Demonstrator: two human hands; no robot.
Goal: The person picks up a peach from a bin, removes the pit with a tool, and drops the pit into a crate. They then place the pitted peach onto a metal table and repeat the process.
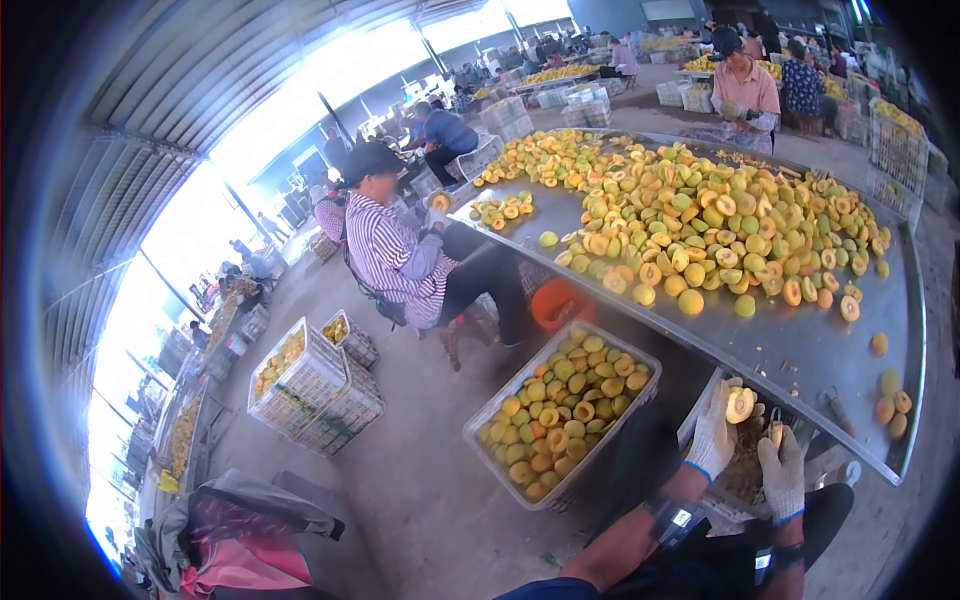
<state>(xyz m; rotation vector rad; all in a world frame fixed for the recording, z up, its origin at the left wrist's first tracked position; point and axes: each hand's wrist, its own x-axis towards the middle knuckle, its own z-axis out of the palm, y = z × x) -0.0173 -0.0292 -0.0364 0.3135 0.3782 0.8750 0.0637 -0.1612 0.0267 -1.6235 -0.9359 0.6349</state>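
Note:
My left hand [712, 432], in a white knitted glove, is closed around a halved yellow peach [740, 404], cut face showing. Just right of it, my gloved right hand [782, 474] grips a small pitting tool [776, 430] that points upward; its thin metal end is partly blurred. Both hands are over a crate [722, 500] of brownish scraps, in front of the table edge. On the metal table [690, 325] lies a large heap of peach halves [720, 220]. Several peaches [892, 402] sit apart near its right corner.
A white crate [652, 372] full of peach halves stands on the floor to the left, beside an orange bucket [562, 303]. Stacked crates [318, 390] are farther left. A person in a striped shirt [390, 250] sits at the table; another in pink [747, 90] is across it.

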